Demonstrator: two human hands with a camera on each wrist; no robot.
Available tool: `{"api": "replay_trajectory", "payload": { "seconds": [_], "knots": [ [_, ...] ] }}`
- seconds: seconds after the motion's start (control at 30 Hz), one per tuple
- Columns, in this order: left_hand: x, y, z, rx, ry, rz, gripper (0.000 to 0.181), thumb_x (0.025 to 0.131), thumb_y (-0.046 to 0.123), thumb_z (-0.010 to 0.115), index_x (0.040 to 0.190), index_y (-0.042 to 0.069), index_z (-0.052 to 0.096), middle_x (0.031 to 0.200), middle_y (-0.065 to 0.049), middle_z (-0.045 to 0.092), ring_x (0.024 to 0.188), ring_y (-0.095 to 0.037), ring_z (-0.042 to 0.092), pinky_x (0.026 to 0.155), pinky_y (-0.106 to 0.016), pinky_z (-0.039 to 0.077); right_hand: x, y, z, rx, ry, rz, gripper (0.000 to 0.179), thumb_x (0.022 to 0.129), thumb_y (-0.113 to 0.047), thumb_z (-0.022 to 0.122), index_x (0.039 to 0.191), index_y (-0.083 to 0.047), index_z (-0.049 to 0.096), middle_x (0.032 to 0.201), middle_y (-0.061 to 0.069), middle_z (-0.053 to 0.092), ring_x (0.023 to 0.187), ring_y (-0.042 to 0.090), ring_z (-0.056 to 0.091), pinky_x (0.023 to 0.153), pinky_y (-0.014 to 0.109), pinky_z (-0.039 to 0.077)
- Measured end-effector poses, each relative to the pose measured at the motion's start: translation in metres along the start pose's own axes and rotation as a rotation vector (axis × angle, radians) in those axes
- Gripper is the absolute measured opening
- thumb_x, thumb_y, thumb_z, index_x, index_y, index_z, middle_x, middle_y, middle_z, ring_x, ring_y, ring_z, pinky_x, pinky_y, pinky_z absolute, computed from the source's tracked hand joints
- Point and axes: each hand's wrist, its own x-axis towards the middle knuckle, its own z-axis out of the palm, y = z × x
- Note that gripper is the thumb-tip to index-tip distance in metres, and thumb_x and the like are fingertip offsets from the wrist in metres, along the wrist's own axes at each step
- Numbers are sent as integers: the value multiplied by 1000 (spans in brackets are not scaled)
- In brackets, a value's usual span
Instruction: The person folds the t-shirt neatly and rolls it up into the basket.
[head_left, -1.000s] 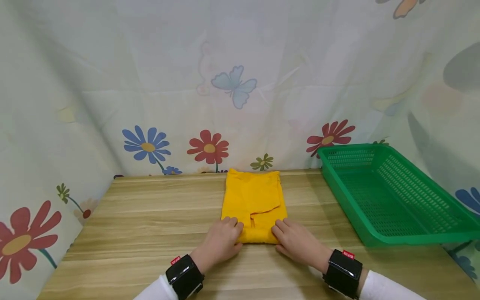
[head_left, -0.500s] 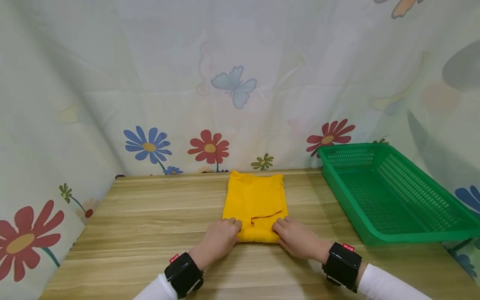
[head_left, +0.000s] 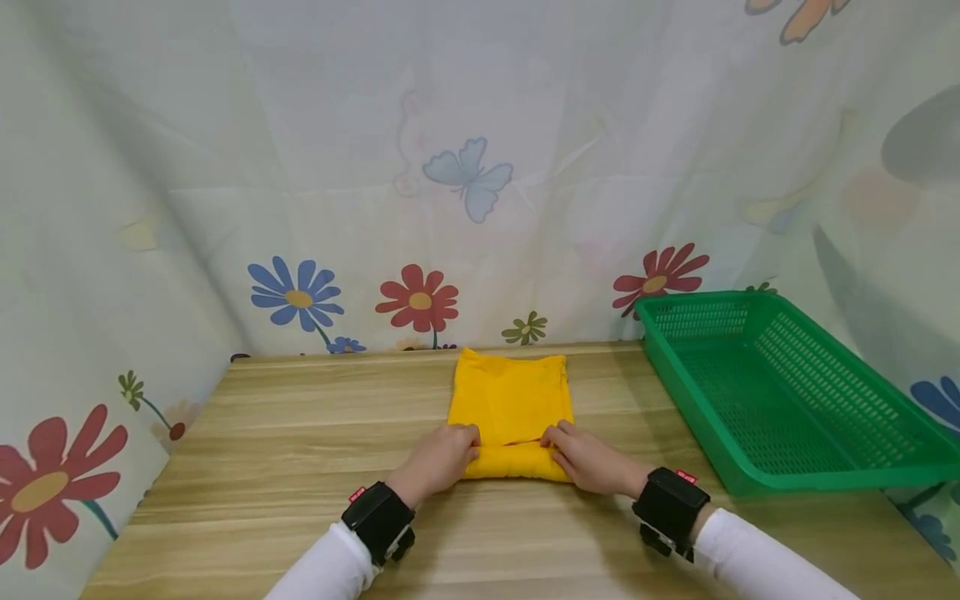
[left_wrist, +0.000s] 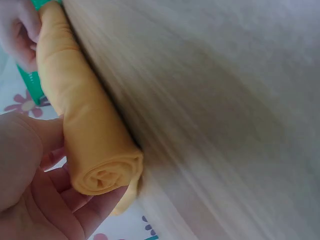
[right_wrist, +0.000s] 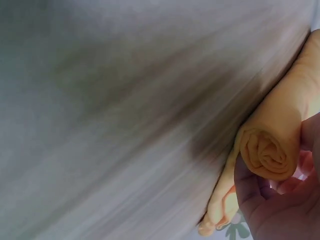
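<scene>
A yellow folded cloth (head_left: 513,398) lies on the wooden table, its near edge wound into a thick roll (head_left: 517,462) and its far part still flat. My left hand (head_left: 441,458) grips the roll's left end. In the left wrist view, thumb and fingers curl round the roll (left_wrist: 90,117), whose end shows a spiral of layers. At the opposite end my right hand (head_left: 592,460) holds the roll in the same way. The right wrist view shows its fingers (right_wrist: 250,192) curled beneath the spiral end, with a strip of unrolled cloth (right_wrist: 220,202) behind.
A green plastic basket (head_left: 750,479) with perforated sides stands on the right of the table (head_left: 322,417). Behind the table hangs a white curtain (head_left: 337,167) printed with flowers and a butterfly. Black camera bands (head_left: 379,522) are strapped to both wrists.
The roll at the cloth's near edge has grown thicker and moved slightly away from the person. The flat part is shorter. Both hands have moved slightly forward with the roll.
</scene>
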Motion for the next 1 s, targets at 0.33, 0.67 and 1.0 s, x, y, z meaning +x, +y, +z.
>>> {"api": "replay_trajectory", "payload": {
  "seconds": [0.33, 0.67, 1.0],
  "knots": [
    [2, 7, -1, 253, 144, 65, 16, 83, 20, 73, 80, 12, 59, 71, 1, 49, 65, -15, 47, 59, -24, 40, 5, -6, 5, -126, 80, 43, 13, 90, -6, 60, 94, -8, 48, 77, -2, 40, 67, 11, 39, 61, 22, 38],
    [-10, 15, 8, 378, 229, 85, 8, 85, 12, 66, 77, 10, 68, 69, 0, 58, 58, -12, 48, 49, -22, 38, -1, -18, 9, -514, 184, -4, 8, 84, -9, 69, 86, -10, 61, 79, 2, 46, 68, 16, 40, 59, 25, 39],
    [-18, 18, 4, 355, 147, 66, 30, 75, 35, 77, 89, 11, 66, 78, 0, 58, 68, -15, 53, 54, -25, 42, -8, -28, 8, -615, 155, -4, 19, 81, -22, 72, 87, -8, 60, 83, 4, 57, 69, 17, 49, 57, 28, 48]
  ]
}}
